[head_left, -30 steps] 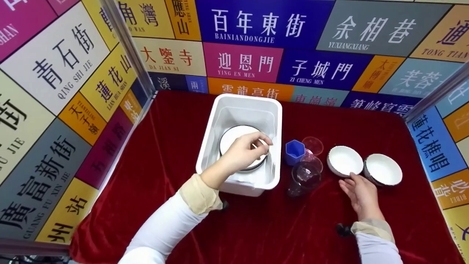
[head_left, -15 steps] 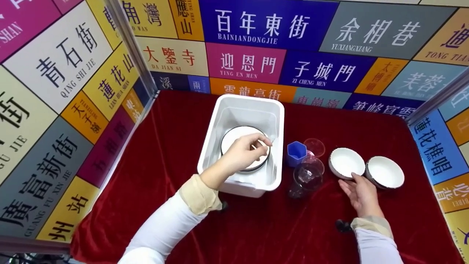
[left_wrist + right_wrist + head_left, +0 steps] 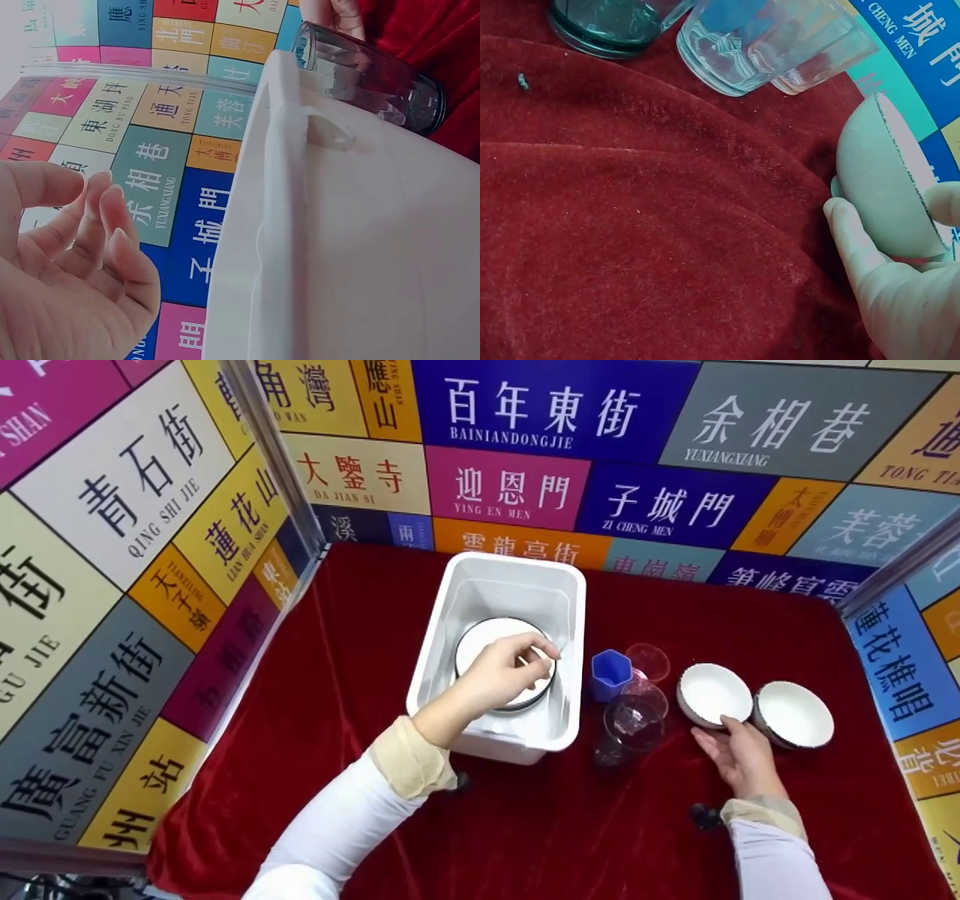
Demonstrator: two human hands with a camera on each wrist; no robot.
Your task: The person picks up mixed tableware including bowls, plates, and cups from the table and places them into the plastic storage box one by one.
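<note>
My right hand [image 3: 742, 761] holds a white bowl [image 3: 712, 691] by its near side, thumb over the rim and fingers along the outside. In the right wrist view that bowl [image 3: 881, 180] looks tilted, its pale outer wall facing the camera. A second white bowl [image 3: 795, 712] stands just to its right. My left hand [image 3: 504, 671] hovers over a white plastic bin [image 3: 425, 675], fingers loosely curled and holding nothing. Below it in the bin lies a round white dish [image 3: 480, 639] with a dark rim, partly hidden by the hand.
Between bin and bowls stand a blue hexagonal cup [image 3: 611, 671], a pinkish clear glass [image 3: 651, 661] and a dark transparent glass [image 3: 634, 724], close together. Red velvet cloth [image 3: 360, 660] covers the table. Panels with street names [image 3: 555, 412] wall the back and sides.
The head view has shifted slightly, so the scene sits a little further right. Both hands stay in nearly the same places relative to the bin and bowls.
</note>
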